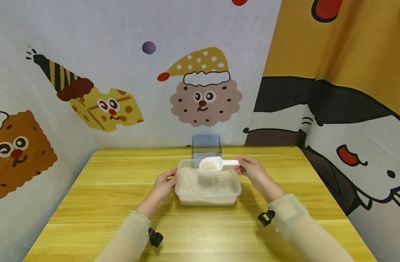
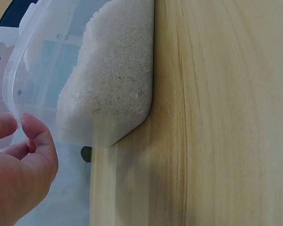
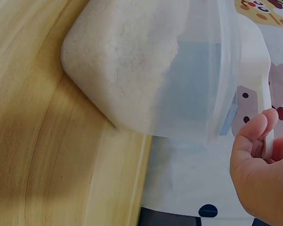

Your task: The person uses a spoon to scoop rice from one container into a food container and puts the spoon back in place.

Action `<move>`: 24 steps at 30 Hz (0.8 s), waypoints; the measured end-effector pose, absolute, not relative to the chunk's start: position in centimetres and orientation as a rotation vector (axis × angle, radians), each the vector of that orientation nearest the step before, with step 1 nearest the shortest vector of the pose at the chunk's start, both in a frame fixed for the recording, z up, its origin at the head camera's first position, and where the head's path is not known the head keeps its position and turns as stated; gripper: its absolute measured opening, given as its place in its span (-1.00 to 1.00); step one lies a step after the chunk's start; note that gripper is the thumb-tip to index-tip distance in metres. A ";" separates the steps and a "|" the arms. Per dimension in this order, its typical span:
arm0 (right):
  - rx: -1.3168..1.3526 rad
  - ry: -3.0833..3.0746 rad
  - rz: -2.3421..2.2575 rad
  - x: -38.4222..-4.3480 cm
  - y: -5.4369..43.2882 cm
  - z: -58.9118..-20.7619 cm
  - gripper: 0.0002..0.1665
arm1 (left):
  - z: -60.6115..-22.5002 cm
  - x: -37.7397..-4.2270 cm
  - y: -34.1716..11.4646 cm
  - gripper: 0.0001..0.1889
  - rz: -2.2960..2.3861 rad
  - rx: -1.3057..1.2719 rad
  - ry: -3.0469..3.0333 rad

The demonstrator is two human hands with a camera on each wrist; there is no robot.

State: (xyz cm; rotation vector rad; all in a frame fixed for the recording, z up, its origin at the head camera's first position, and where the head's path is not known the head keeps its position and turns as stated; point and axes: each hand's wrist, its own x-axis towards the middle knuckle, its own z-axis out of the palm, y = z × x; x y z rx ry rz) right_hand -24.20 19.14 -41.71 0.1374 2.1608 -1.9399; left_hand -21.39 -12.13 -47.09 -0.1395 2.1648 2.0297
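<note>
A clear plastic tub (image 1: 206, 200) of white rice (image 1: 190, 182) stands on the wooden table. My left hand (image 1: 165, 182) pinches the tub's left rim between thumb and fingers, as the left wrist view shows up close. Above the rice, my right hand (image 1: 250, 169) grips the handle of a white scoop (image 1: 217, 162), whose bowl points left and carries some rice. In the right wrist view the thumb and fingers (image 3: 257, 127) close round the scoop's handle (image 3: 266, 94). Behind the tub sits a bluish see-through container (image 1: 206, 143), its lower part hidden by the tub.
The yellow wood-grain table (image 1: 121, 189) reaches back to a printed cloth (image 1: 121, 36) with cartoon biscuits and cheese, which also hangs along both sides. A small black camera (image 1: 155, 237) is on the left wrist and another camera (image 1: 266, 217) on the right.
</note>
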 end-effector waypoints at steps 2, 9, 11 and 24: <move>0.158 2.141 -1.958 -24.3 19.3 -41.6 -0.59 | -47.1 -21.4 -12.1 -0.55 2.029 -0.142 2.160; 0.145 2.107 -1.996 -24.7 19.7 -41.1 -0.56 | -47.2 -21.5 -12.2 -0.56 2.014 -0.138 2.169; 0.149 2.092 -2.023 -24.9 19.8 -40.9 -0.56 | -47.3 -21.5 -12.2 -0.56 2.016 -0.141 2.167; 0.180 2.046 -2.142 -26.6 20.0 -39.5 -0.63 | -47.3 -21.5 -12.2 -0.55 2.011 -0.153 2.175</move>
